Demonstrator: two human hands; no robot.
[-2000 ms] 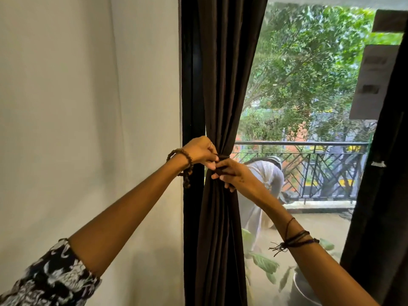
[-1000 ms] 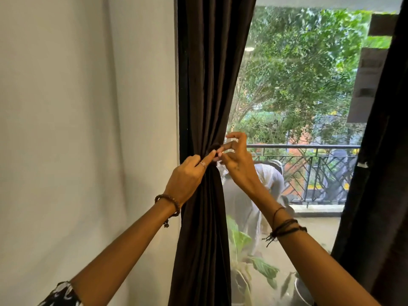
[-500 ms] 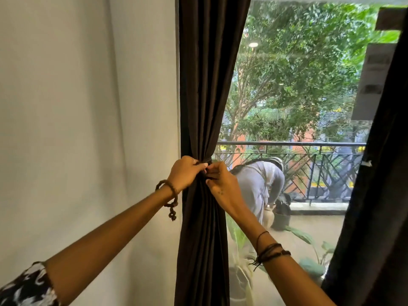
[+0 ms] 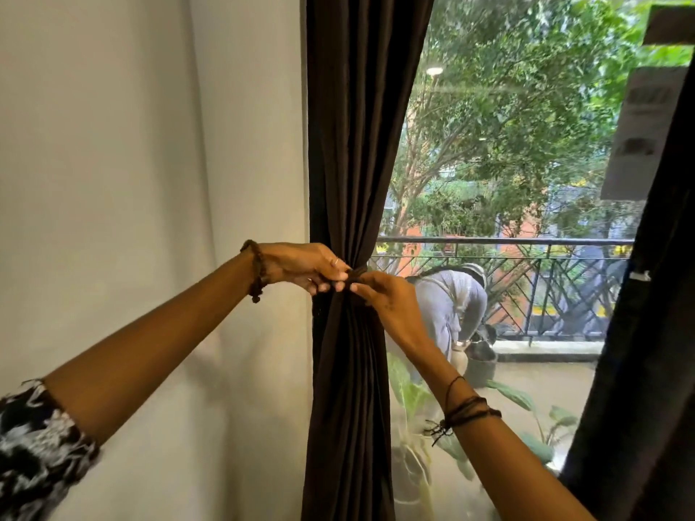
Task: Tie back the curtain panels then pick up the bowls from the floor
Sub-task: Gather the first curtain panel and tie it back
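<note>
A dark brown curtain panel [image 4: 353, 144] hangs at the window's left edge, gathered into a narrow bunch at mid height. A dark tie-back [image 4: 356, 273] wraps the bunch there. My left hand [image 4: 308, 267] pinches one end of the tie from the left. My right hand [image 4: 383, 298] pinches the other end from the right, fingertips nearly touching the left hand. A second dark curtain panel [image 4: 647, 332] hangs loose along the right edge. No bowls are in view.
A plain white wall [image 4: 131, 182] fills the left. Beyond the window glass [image 4: 507, 144] is a balcony with a metal railing [image 4: 545, 242], potted plants [image 4: 413, 408], and a person [image 4: 447, 306] bending over a pot.
Both hands stayed at the tie on the gathered curtain, working its ends; they rose slightly against the curtain since half a second ago. The view shifted a little.
</note>
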